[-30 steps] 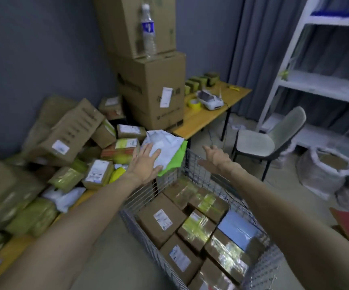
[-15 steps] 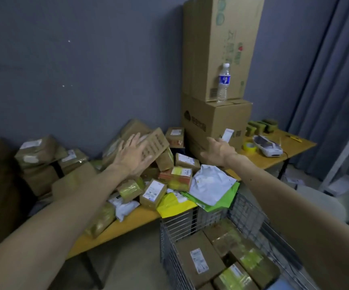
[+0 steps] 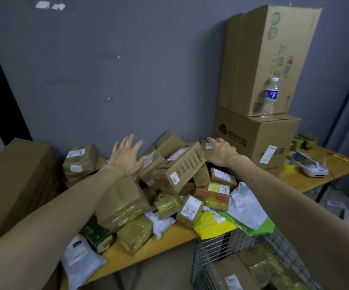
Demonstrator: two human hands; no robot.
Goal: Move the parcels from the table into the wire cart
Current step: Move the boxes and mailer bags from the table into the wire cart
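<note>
Two bare arms reach over a heap of parcels (image 3: 169, 206) on the tabletop (image 3: 131, 254). The left hand (image 3: 127, 155) and right hand (image 3: 219, 151) are both spread open, flanking a long tilted box (image 3: 177, 166) atop the heap, gripping nothing. The wire cart (image 3: 211, 254) stands below, part filled. Lifting that box carelessly could send loose neighbours sliding to the floor.

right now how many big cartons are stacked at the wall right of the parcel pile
2. The lower carton sits on the table; the upper carton stands on it, beside a water bottle. Others could be hidden behind them.
</note>
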